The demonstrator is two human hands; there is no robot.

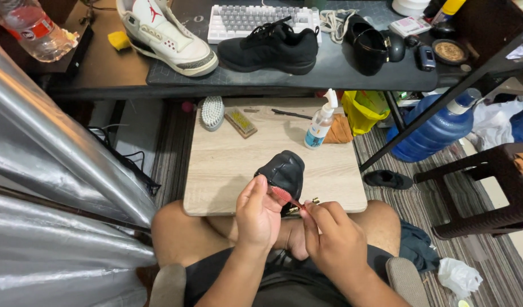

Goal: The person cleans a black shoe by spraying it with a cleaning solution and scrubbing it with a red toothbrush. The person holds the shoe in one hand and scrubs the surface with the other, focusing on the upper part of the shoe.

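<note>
**Head view: both hands on a black shoe at the low bench**

At far left a plastic bottle (34, 28) lies on the upper bench, then a white sneaker (169, 35) and a black sneaker (271, 48). Below, a white brush (212, 112) rests on the wooden bench (227, 165). The left hand (257, 215) clenches its fingers on the heel of a black shoe (284, 170) with red lining, which sits at the bench's near edge above the knees. A spray bottle (321, 122) stands behind it. The right hand (332, 236) pinches a small gold-coloured buckle (307, 204) just beside the shoe. A blue water jug (435, 131) lies at right.
</note>
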